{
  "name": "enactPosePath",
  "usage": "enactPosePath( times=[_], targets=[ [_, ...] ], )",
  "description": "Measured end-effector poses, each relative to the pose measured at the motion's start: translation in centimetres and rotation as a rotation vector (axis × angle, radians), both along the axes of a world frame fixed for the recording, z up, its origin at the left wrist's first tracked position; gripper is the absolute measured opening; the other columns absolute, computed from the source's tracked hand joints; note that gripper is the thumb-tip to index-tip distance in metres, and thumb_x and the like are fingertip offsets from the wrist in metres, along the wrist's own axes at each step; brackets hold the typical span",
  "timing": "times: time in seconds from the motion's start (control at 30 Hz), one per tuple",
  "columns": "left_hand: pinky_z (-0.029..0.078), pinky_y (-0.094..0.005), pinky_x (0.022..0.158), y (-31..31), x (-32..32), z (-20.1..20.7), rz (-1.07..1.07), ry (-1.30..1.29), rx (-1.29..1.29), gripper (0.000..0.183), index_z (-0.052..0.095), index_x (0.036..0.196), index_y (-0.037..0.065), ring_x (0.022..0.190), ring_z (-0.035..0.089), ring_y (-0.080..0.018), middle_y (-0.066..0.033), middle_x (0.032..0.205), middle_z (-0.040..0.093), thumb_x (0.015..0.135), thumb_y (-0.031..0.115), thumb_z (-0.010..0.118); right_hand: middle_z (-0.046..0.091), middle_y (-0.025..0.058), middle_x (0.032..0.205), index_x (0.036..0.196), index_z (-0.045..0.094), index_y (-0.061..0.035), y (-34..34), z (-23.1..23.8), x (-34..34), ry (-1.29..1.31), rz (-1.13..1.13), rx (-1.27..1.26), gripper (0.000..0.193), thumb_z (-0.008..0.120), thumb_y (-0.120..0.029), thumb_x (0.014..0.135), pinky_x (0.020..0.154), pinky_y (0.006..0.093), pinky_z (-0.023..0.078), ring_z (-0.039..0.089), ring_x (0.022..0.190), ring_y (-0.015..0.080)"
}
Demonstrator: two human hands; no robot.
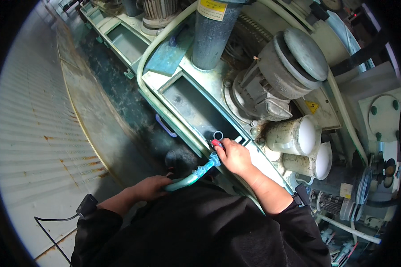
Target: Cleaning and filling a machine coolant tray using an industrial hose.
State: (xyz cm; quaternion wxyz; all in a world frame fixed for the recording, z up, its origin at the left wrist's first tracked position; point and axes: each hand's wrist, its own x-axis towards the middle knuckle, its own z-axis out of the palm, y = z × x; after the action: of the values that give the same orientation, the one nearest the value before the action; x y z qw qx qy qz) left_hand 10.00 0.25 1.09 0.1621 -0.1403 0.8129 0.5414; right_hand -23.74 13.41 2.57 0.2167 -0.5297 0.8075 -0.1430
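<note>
While the left hand (pixel 153 188) closes round one green hose (pixel 186 181), the right hand (pixel 235 155) grips one red piece (pixel 216 143) by the hose's blue-wrapped end, at one open trough's (pixel 189 104) near corner; two whitish buckets (pixel 287 137) sit to the right.

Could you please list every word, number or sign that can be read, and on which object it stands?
Yellow label on the upright grey pipe: lettering too small to read.
Yellow triangle with black lightning bolt, on the pale panel: no words readable.
Pale label on the dark cylinder, lower right: too blurred.
</note>
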Motion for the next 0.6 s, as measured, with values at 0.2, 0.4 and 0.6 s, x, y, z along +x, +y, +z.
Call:
enactPosePath(
  times=[0.2, 0.4, 0.6],
  targets=[
    [0.051, -0.0460, 0.097, -0.9, -1.6, 4.0, 0.143, 0.077, -0.045, 0.036, 0.067, 0.122, 0.009, 0.112, 0.064, -0.0378, -0.0169, 0.112, 0.068, 0.091, 0.024, 0.077, 0.072, 0.0235, 0.097, 0.109, 0.066, -0.0059, -1.4, 0.8, -1.6, -0.077, -0.090, 0.043, 0.039, 0.059, -0.043, 0.102, 0.080, 0.0527, 0.056, 0.070, 0.091, 0.0428],
    [0.051, -0.0382, 0.086, -1.3, -7.0, 9.1, 0.250, 0.218, 0.211, 0.039, 0.066, 0.119, 0.004, 0.096, 0.066, -0.0270, -0.0119, 0.102, 0.066, 0.092, 0.030, 0.078, 0.073, 0.0203, 0.095, 0.109, 0.071, -0.0073, -0.4, 2.0, -4.7, -0.302, -0.238, -0.020, 0.037, 0.060, -0.042, 0.102, 0.082, 0.0454, 0.055, 0.071, 0.091, 0.0379],
    [0.053, -0.0385, 0.095, 1.2, -10.1, 9.9, 0.078, 0.211, 0.220, 0.049, 0.065, 0.128, 0.002, 0.110, 0.070, -0.0307, -0.0147, 0.119, 0.071, 0.090, 0.030, 0.080, 0.073, 0.0140, 0.094, 0.113, 0.070, -0.0022, 3.8, -0.5, -5.7, -0.542, -0.366, -0.207, 0.032, 0.063, -0.032, 0.104, 0.084, 0.0377, 0.054, 0.070, 0.089, 0.0289]
  ],
)
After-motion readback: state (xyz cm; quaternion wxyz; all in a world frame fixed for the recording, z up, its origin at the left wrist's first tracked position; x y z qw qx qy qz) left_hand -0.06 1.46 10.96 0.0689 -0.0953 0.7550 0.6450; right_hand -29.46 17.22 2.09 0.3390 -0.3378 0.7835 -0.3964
